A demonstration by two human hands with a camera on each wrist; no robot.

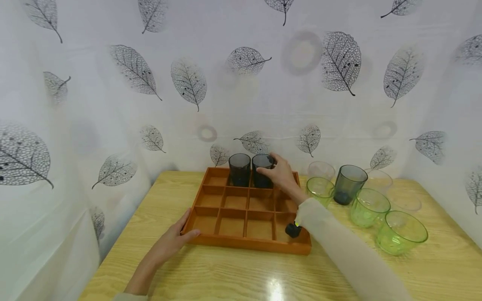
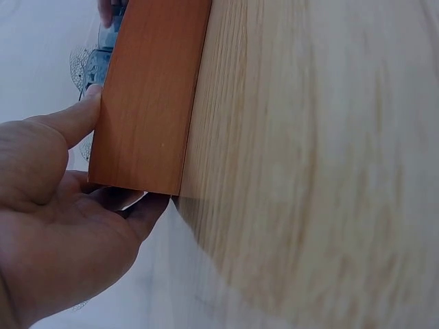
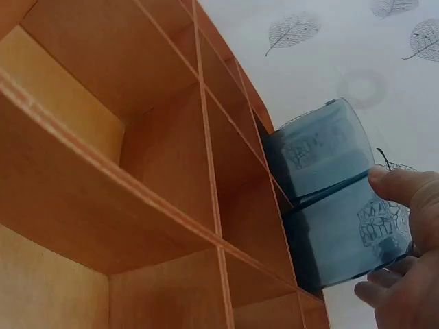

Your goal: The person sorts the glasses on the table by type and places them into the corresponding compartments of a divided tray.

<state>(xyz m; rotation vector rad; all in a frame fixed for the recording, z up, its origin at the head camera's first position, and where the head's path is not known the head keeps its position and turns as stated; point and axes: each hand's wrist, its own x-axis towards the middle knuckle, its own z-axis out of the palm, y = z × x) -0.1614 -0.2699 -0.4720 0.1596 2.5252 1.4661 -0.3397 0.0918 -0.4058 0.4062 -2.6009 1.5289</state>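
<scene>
R hand (image 1: 280,172) grips dk glass (image 1: 262,180) in tray (image 1: 248,243).

Wooden table (image 1: 218,276): divided tray (image 1: 248,243), three green glasses (image 1: 402,238), grey glass (image 1: 348,188), clear glasses (image 1: 321,169).

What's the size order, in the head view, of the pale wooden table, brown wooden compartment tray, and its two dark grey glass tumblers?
1. Table
2. Tray
3. Left tumbler and partly covered right tumbler: they look alike, so I can't rank them.

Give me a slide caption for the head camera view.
Left hand holding a compartmented tray, right hand gripping one dark glass beside a second dark glass in the tray's back row.
</scene>
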